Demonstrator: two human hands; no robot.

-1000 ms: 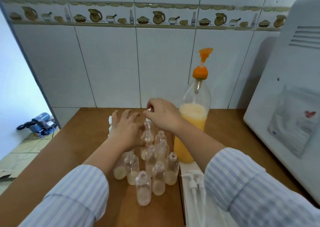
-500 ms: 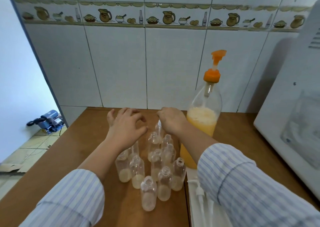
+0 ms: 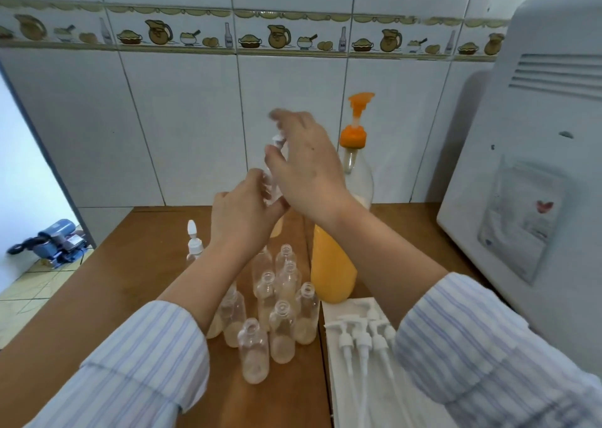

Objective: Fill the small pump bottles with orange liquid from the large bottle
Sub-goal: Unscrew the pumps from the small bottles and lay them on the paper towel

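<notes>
Head view: a small bottle [image 3: 275, 179] is held up above the desk [image 3: 130, 264], mostly hidden between both hands. The left hand [image 3: 242, 214] is curled round its lower body, the grip closed on it from the near side. The right hand [image 3: 306, 170] is over the top, its fingers blurred and spread near a white cap [image 3: 278, 139]; whether that grip has actually closed on the cap cannot be told. Some pale orange shows at the bottle's base, just under the left hand.

Judged from this, a pump cap is being turned on or off the held bottle. For that to go well, the body should be kept upright and steady by the left hand while only the cap is twisted, so nothing is spilled over the cluster below.

Below the hands, open bottles [image 3: 280, 303] are grouped upright, touching one another, each with a little pale liquid at the bottom, so filling looks far from done. One capped bottle [image 3: 194, 241] is stood apart to their left. The large bottle [image 3: 332, 264], with its orange pump [image 3: 355, 124], is stood just right of the cluster, roughly half full. Loose white pumps [image 3: 361, 339] are laid on a white tray [image 3: 335, 310] at near right. A white appliance [image 3: 537, 166] fills the right edge.
</notes>
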